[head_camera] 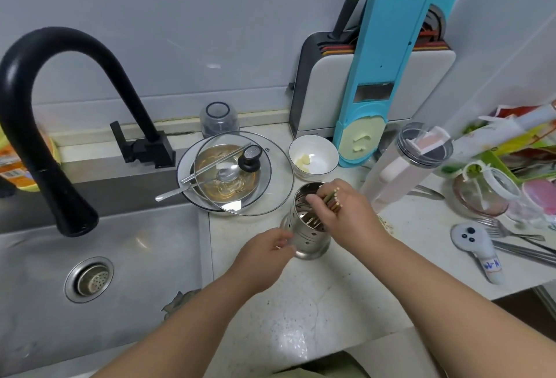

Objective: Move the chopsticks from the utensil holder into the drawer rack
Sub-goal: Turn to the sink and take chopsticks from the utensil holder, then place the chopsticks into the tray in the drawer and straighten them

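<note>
A perforated steel utensil holder (307, 228) stands upright on the pale counter, just right of the sink. A bundle of chopsticks (330, 200) sticks up out of it, tips fanned toward the right. My right hand (343, 212) is over the holder's mouth, fingers wrapped around the bundle. My left hand (266, 253) presses against the holder's lower left side, steadying it. No drawer rack is in view.
A steel sink (99, 260) with a black faucet (45, 125) lies to the left. Behind the holder sit a plate with a glass lid (237, 170) and a white bowl (313, 156). A clear jug (403, 161), a blue slicer (379, 77) and forks (517, 242) crowd the right.
</note>
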